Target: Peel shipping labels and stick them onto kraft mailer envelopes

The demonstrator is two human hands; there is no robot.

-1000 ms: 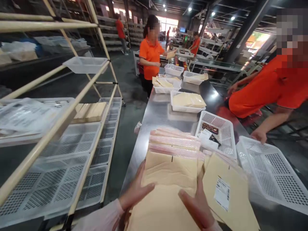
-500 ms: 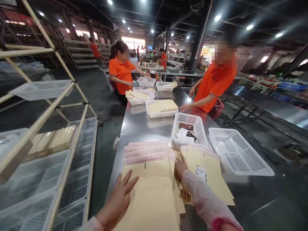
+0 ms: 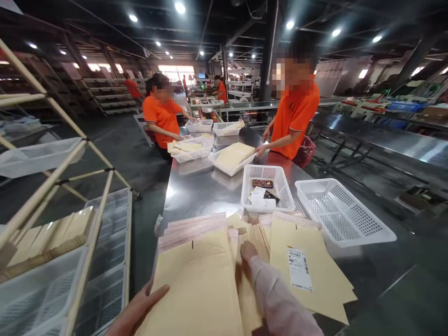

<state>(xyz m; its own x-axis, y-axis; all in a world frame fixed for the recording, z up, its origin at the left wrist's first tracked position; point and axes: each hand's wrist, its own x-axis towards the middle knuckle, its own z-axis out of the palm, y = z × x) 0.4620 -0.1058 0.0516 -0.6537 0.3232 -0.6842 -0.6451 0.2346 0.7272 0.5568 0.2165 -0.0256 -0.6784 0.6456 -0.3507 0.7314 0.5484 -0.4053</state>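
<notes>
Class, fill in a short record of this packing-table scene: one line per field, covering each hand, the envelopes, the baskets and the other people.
Left hand: left hand rests on the near left edge of the big envelope stack
Right hand: right hand reaches between that stack and the labelled envelope, fingertips among the fanned envelopes
Nearest basket: small basket holding cards
Empty basket: large basket, right of it
Surface: steel table
Others: two co-workers in orange shirts at the far end
</notes>
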